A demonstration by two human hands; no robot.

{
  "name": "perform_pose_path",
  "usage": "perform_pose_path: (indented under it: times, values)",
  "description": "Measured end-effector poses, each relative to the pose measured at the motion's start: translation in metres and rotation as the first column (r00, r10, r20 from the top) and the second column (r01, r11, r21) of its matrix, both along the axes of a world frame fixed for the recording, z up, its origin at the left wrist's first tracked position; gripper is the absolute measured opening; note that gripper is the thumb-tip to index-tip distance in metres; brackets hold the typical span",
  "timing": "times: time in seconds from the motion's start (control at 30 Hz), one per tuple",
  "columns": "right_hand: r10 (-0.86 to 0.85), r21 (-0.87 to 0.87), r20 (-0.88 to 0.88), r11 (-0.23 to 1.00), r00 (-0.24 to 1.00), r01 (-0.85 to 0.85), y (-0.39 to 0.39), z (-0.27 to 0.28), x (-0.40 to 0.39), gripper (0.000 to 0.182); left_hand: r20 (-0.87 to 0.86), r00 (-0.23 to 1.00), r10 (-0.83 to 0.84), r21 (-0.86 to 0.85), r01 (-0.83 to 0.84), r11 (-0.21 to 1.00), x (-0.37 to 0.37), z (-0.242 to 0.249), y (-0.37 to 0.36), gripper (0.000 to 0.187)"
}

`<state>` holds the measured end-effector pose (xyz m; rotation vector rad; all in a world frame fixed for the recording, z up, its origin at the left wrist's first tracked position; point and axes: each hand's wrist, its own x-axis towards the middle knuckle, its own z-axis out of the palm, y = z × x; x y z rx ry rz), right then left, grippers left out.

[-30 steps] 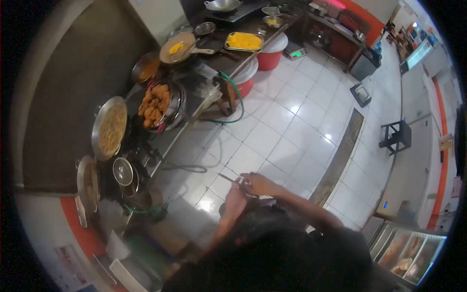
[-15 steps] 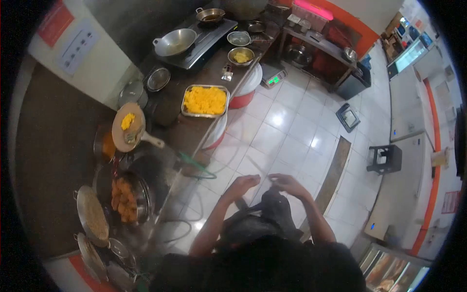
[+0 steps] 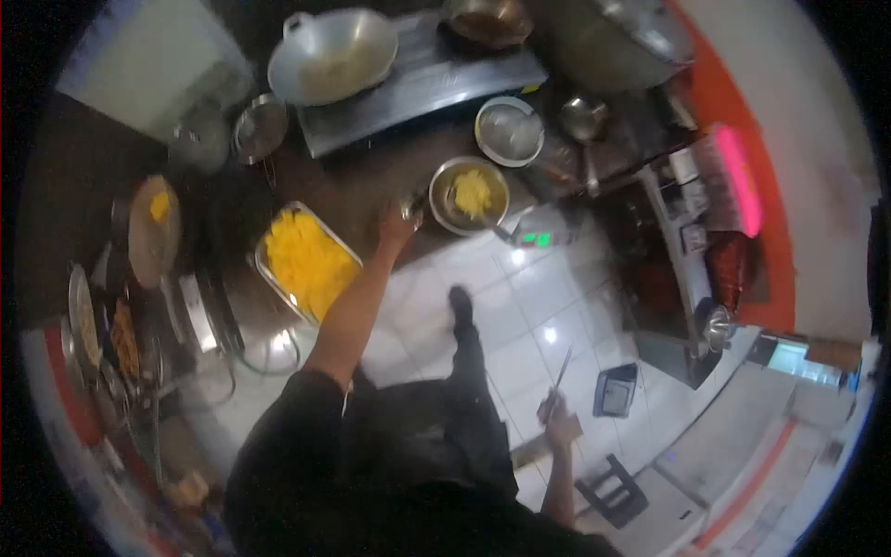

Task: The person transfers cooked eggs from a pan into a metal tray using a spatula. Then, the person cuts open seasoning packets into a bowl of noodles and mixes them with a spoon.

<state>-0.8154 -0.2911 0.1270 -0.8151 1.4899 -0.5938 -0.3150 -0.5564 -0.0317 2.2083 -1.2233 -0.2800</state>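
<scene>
My left hand [image 3: 397, 227] is at the counter edge, its fingers closed on a small shiny packet [image 3: 414, 212]. Just right of it sits a metal bowl [image 3: 443, 213] with a yellow mash [image 3: 472, 192]. A metal tray of yellow food [image 3: 306, 265] lies left of my left forearm. Low on the right, over the floor, my right hand [image 3: 560, 425] is wrapped round a thin, pointed tool [image 3: 564, 367], blurred, perhaps a knife.
A wok [image 3: 334, 60] stands on the stove [image 3: 418, 88] at the back. A white-rimmed bowl [image 3: 510, 132], a ladle [image 3: 585, 121] and a scale with green digits [image 3: 538, 239] are nearby. On the floor are a dark-framed object [image 3: 615, 390] and a black stool [image 3: 613, 492].
The view has turned and come closer to the stove. My hands have parted: the left has reached to the counter and the packet, while the right has moved out to the right with the thin tool.
</scene>
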Motion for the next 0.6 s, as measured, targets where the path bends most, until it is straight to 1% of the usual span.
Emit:
perform_pose_path:
  times: [0.03, 0.07, 0.1, 0.17, 0.2, 0.23, 0.27, 0.3, 0.33, 0.37, 0.4, 0.43, 0.47, 0.5, 0.53, 0.57, 0.6]
  values:
    - [0.065, 0.002, -0.014, 0.998, 0.998, -0.065, -0.041, 0.014, 0.002, 0.052, 0.218, 0.97, 0.106, 0.066, -0.123, 0.99, -0.01, 0.006, -0.003, 0.038]
    - [0.076, -0.045, 0.024, 0.996, 0.997, -0.075, -0.074, 0.008, -0.004, 0.061, 0.207, 0.968, 0.142, 0.09, -0.164, 0.982, -0.009, 0.008, -0.02, 0.038]
    - [0.108, -0.016, 0.014, 0.994, 0.994, -0.108, -0.1, 0.007, -0.008, 0.061, 0.198, 0.968, 0.157, 0.092, -0.178, 0.98, -0.009, 0.004, -0.024, 0.038]
    - [0.156, -0.054, -0.006, 0.986, 0.988, -0.156, -0.145, 0.006, -0.009, 0.049, 0.194, 0.961, 0.198, 0.129, -0.225, 0.966, -0.006, -0.012, -0.018, 0.037]
    - [0.244, -0.09, 0.012, 0.966, 0.97, -0.242, -0.161, 0.003, -0.013, 0.049, 0.103, 0.977, 0.186, 0.083, -0.195, 0.977, 0.0, -0.022, -0.013, 0.034]
    - [0.271, -0.074, 0.022, 0.96, 0.962, -0.268, -0.176, 0.007, -0.007, 0.049, 0.016, 0.986, 0.167, 0.029, -0.168, 0.985, 0.006, -0.026, -0.005, 0.03]
    - [0.329, -0.063, 0.053, 0.944, 0.943, -0.325, -0.197, 0.009, 0.002, 0.062, 0.024, 0.981, 0.192, 0.037, -0.192, 0.981, 0.013, -0.029, 0.0, 0.03]
    - [0.379, -0.06, 0.083, 0.925, 0.922, -0.375, -0.219, 0.017, 0.016, 0.076, -0.24, 0.943, 0.231, -0.06, -0.252, 0.966, 0.018, -0.026, 0.003, 0.029]
    - [0.346, 0.106, 0.048, 0.931, 0.937, -0.349, -0.241, 0.029, 0.037, 0.08, -0.491, 0.843, 0.219, -0.14, -0.325, 0.935, 0.021, -0.021, 0.007, 0.028]
    - [0.453, 0.047, 0.058, 0.889, 0.889, -0.456, -0.26, 0.023, 0.049, 0.082, -0.487, 0.842, 0.23, -0.136, -0.333, 0.933, 0.017, 0.0, 0.01, 0.028]
    - [0.555, -0.008, 0.06, 0.832, 0.83, -0.555, -0.281, 0.017, 0.061, 0.085, -0.772, 0.621, 0.134, -0.219, -0.458, 0.861, 0.008, 0.038, 0.009, 0.031]
    - [0.687, -0.086, -0.038, 0.721, 0.726, -0.687, -0.306, 0.016, 0.078, 0.09, -0.941, 0.337, -0.039, -0.245, -0.595, 0.765, -0.002, 0.073, 0.008, 0.033]
    - [0.787, -0.217, -0.357, 0.454, 0.503, -0.864, -0.332, 0.032, 0.109, 0.089, -0.942, 0.334, -0.035, -0.241, -0.6, 0.762, -0.011, 0.1, 0.007, 0.033]
    - [0.827, -0.097, -0.287, 0.478, 0.484, -0.873, -0.354, 0.057, 0.148, 0.087, -0.963, 0.249, -0.105, -0.243, -0.628, 0.739, -0.02, 0.125, 0.004, 0.035]
    - [0.867, -0.105, -0.267, 0.407, 0.42, -0.907, -0.372, 0.063, 0.172, 0.083, -0.969, 0.166, -0.183, -0.247, -0.656, 0.713, -0.028, 0.142, 0.001, 0.038]
    - [0.878, -0.22, -0.282, 0.335, 0.388, -0.916, -0.387, 0.067, 0.193, 0.082, -0.968, 0.163, -0.19, -0.25, -0.661, 0.708, -0.034, 0.151, -0.001, 0.038]
    - [0.881, -0.224, -0.366, 0.231, 0.301, -0.947, -0.399, 0.079, 0.213, 0.084, -0.961, 0.16, -0.225, -0.273, -0.669, 0.691, -0.041, 0.158, -0.001, 0.037]
